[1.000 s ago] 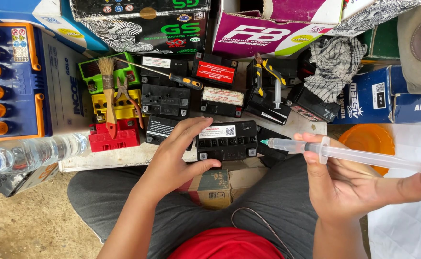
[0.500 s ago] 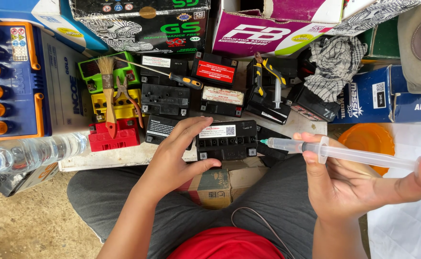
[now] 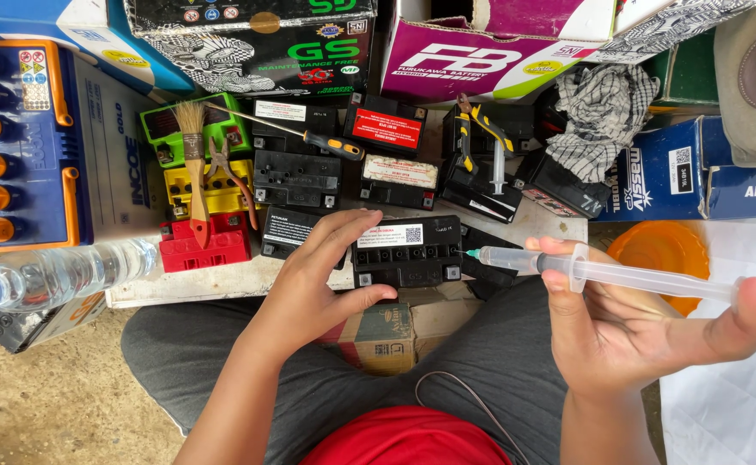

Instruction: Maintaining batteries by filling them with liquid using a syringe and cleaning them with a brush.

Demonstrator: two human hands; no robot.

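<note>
Nothing much has shifted since the earlier frames: both hands sit where they were, and the syringe tip has stayed just off the battery's right end.

At the centre of the frame the left hand (image 3: 322,284) wraps over the left end of a small black battery (image 3: 406,251), fingers across its top and thumb pressed under its front edge. This battery lies on the front rim of a pale board (image 3: 223,280), with a brown carton (image 3: 395,331) just below it on the person's lap.

To the right, the right hand (image 3: 628,331) grips a clear plastic syringe (image 3: 602,274): two fingers hook over the barrel's flange and the thumb rests on the drawn-out plunger end at far right. Its green tip points left, just beside the battery's right end; whether they touch cannot be told.

Further up the board stand more black batteries, with a green, a yellow and a red one stacked toward upper left. A paintbrush (image 3: 194,164) and pliers (image 3: 232,176) lie across those, and a screwdriver (image 3: 305,136) rests beside them. A clear bottle (image 3: 59,274) enters from the left edge. An orange bowl (image 3: 662,254) sits behind the syringe at right, and a checked cloth (image 3: 606,116) is bunched at upper right.
</note>
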